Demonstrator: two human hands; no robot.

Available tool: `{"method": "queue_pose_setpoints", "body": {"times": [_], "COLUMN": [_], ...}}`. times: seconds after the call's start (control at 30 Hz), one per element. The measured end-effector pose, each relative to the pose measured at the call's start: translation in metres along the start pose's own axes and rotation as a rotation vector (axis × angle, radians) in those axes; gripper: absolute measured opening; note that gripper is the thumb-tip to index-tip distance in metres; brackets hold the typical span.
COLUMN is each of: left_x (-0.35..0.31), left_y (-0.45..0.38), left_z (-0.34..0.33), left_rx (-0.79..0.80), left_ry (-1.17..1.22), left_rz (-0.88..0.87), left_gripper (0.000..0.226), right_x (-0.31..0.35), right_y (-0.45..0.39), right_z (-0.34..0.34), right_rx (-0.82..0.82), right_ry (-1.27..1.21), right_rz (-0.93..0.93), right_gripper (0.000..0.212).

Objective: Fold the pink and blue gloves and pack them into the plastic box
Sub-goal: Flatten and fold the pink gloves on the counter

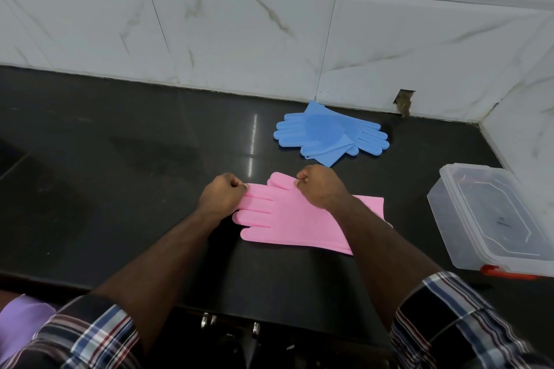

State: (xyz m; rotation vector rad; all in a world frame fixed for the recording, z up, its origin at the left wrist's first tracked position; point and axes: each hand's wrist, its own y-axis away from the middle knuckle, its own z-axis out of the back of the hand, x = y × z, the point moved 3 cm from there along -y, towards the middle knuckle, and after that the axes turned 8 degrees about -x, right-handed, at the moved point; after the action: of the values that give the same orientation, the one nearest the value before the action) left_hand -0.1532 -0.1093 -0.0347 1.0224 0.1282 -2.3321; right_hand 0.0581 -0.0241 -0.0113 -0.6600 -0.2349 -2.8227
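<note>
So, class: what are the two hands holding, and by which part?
Both pinch the pink gloves: left hand at the fingertips, right hand near the thumb edge.

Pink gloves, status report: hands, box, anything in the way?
Left hand and right hand pinching pink gloves, flat. Blue gloves untouched. Plastic box lidded. Nothing obstructing.

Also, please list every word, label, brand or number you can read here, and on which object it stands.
None can be read.
plastic box: a small dark mark on the lid, too blurred to read.
pink gloves, blue gloves, checked sleeves: no text shows.
</note>
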Motion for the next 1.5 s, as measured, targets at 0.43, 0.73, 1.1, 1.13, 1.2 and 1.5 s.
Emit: {"method": "queue_pose_setpoints", "body": {"times": [0.43,0.73,1.1,1.13,1.2,1.5], "left_x": [0.001,0.007,-0.044,-0.044,-0.045,-0.051], "left_y": [-0.002,0.001,0.068,0.069,0.069,0.074], "left_z": [0.002,0.001,-0.034,-0.037,-0.042,-0.044], "left_rx": [-0.016,-0.065,0.353,0.359,0.355,0.372], "left_ry": [0.026,0.075,-0.218,-0.252,-0.314,-0.445], "left_rz": [0.008,-0.011,-0.799,-0.825,-0.875,-1.035], "left_gripper": [0.016,0.024,0.011,0.015,0.021,0.020], "right_x": [0.007,-0.002,-0.106,-0.113,-0.121,-0.123], "right_y": [0.007,0.021,0.042,0.042,0.044,0.054], "right_z": [-0.002,0.009,0.058,0.057,0.055,0.058], "right_rx": [-0.023,-0.020,-0.241,-0.207,-0.170,-0.302], "right_ry": [0.089,0.036,0.111,0.133,0.123,-0.198], "right_rz": [0.107,0.079,-0.335,-0.359,-0.358,-0.398], "right_gripper": [0.038,0.047,0.039,0.033,0.018,0.007]}}
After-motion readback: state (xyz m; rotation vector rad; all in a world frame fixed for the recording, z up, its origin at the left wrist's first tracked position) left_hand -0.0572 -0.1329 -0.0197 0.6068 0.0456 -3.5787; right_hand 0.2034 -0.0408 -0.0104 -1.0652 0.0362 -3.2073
